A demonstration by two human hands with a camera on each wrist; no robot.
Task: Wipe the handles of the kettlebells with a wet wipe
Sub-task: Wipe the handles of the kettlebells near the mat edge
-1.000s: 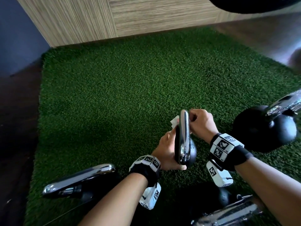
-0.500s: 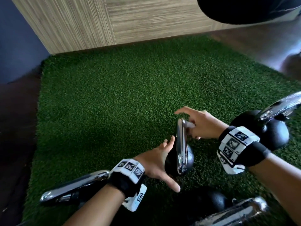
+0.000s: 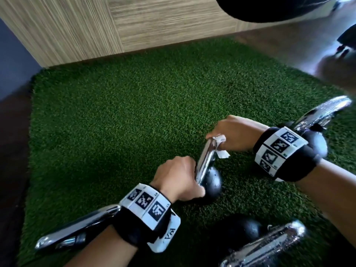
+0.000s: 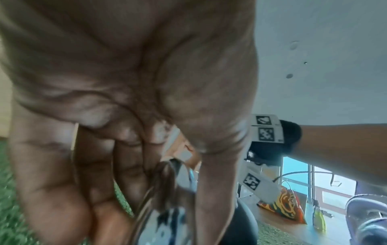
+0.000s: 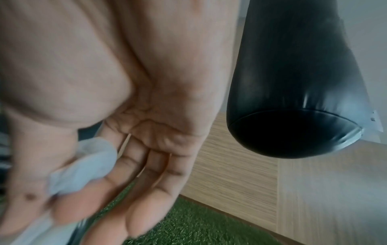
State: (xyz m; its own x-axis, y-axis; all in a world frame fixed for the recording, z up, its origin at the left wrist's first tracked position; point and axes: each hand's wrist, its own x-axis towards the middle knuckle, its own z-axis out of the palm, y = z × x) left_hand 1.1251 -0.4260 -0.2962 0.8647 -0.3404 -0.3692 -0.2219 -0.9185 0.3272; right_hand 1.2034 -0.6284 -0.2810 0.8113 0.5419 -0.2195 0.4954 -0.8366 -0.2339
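Note:
A small black kettlebell (image 3: pixel 212 180) with a chrome handle (image 3: pixel 205 162) stands on the green turf (image 3: pixel 115 122) in the middle of the head view. My left hand (image 3: pixel 177 178) grips the near end of that handle (image 4: pixel 159 207). My right hand (image 3: pixel 231 132) pinches a white wet wipe (image 3: pixel 220 146) against the far end of the handle. In the right wrist view the wet wipe (image 5: pixel 83 165) sits between thumb and fingers.
Three more kettlebells with chrome handles stand around: one at the right (image 3: pixel 319 120), one at the lower left (image 3: pixel 77 228), one at the lower right (image 3: pixel 260 245). A black punching bag (image 5: pixel 293 82) hangs above. A wood-panelled wall (image 3: pixel 134 22) borders the turf behind.
Half a second ago both hands were open beside the handle. Now the left hand has closed on its near end and the right hand holds the wipe on its far end.

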